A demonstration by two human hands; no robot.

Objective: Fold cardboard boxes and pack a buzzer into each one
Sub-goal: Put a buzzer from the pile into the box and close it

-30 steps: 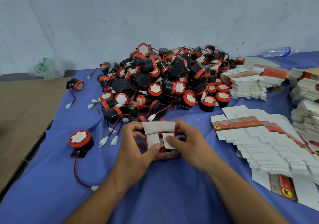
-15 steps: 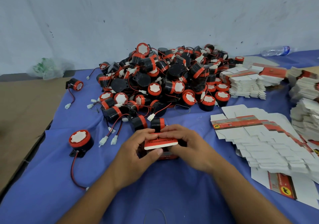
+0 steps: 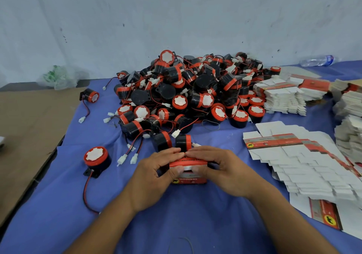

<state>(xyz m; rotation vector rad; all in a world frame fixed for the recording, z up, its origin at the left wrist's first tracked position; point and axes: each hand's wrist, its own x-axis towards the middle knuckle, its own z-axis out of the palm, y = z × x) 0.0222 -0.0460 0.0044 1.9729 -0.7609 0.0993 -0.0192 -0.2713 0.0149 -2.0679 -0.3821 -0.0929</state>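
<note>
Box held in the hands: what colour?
The box is red with black lettering, a white edge and a yellow emblem; head view shows it best.

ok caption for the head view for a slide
Left hand and right hand grip a red box before the buzzer pile, flat boxes alongside.

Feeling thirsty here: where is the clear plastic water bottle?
In the head view the clear plastic water bottle lies on its side far right, on the blue cloth by the wall, behind the stacked cardboard boxes.
</note>
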